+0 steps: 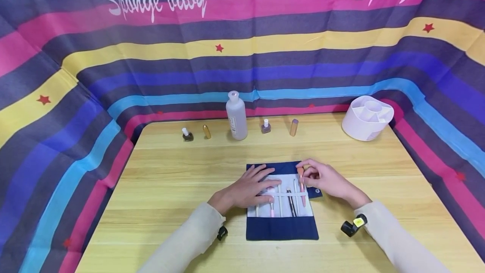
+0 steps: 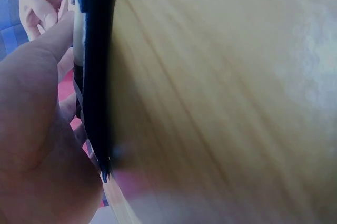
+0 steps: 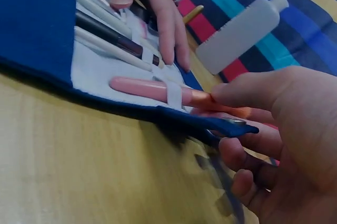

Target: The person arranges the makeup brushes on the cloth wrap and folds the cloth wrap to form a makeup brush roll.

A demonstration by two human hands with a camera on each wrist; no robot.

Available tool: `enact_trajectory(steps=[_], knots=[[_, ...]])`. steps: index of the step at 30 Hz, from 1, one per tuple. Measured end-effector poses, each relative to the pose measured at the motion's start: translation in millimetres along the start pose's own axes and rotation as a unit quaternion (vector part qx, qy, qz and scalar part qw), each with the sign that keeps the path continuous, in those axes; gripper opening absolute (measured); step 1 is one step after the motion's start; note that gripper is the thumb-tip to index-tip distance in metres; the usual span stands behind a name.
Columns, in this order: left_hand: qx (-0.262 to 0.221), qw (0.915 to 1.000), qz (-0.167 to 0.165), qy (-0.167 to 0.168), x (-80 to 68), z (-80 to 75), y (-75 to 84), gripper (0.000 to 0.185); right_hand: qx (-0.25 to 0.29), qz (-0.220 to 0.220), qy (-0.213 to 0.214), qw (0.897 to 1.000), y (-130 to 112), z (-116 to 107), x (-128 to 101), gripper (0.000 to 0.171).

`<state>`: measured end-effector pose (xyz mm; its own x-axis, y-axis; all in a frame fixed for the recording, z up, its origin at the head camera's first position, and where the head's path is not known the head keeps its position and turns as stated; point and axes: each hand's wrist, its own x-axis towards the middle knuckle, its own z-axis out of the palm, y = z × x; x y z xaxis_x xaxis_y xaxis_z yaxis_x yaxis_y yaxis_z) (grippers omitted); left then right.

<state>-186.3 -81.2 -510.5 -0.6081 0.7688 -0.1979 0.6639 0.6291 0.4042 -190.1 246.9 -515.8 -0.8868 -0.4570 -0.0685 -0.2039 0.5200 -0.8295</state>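
A navy brush roll [image 1: 282, 228] with a pale lining lies unfolded on the wooden table. Several makeup brushes sit under its white elastic strap [image 3: 174, 95], among them a black-handled brush [image 3: 102, 31]. My left hand [image 1: 248, 188] rests on the roll's left part with fingers spread, covering some brushes. At the right end, my right hand [image 1: 326, 180] pinches a pink makeup brush [image 3: 139, 88] near its copper-coloured ferrule, between thumb and fingers. That brush's handle passes under the strap. Beside the right fingers juts the roll's snap tab [image 1: 315, 192].
Along the back stand a dark nail polish bottle [image 1: 187, 135], a gold tube [image 1: 206, 132], a white bottle [image 1: 236, 117], another nail polish bottle [image 1: 266, 127] and a brown-capped gold tube [image 1: 294, 127]. A white divided organizer [image 1: 360, 125] occupies the back right. Striped cloth [image 1: 170, 66] hangs behind.
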Motion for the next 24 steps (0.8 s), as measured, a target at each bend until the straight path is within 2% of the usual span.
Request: enact_trajectory(steps=[5, 10, 14, 19, 24], knots=[[0.0, 1.0, 0.002, 0.001, 0.4, 0.8, -0.4, 0.059, -0.043, -0.03, -0.023, 0.998, -4, 4, -6, 0.021], [0.001, 1.0, -0.001, 0.002, 1.1, 2.1, -1.1, 0.059, -0.089, -0.063, -0.019, 0.994, -9, 5, -10, 0.004], [0.002, 1.0, -0.001, 0.005, 1.3, 2.7, -1.5, 0.059, -0.12, -0.088, -0.012, 0.989, -12, 5, -14, 0.006], [0.002, 1.0, -0.002, 0.005, 0.7, 2.1, -0.7, 0.059, -0.133, -0.107, -0.015, 0.985, -12, 4, -17, 0.007], [0.002, 1.0, 0.0, 0.004, 0.5, 1.4, -0.4, 0.059, -0.172, -0.117, 0.014, 0.978, -12, 9, -21, 0.007]])
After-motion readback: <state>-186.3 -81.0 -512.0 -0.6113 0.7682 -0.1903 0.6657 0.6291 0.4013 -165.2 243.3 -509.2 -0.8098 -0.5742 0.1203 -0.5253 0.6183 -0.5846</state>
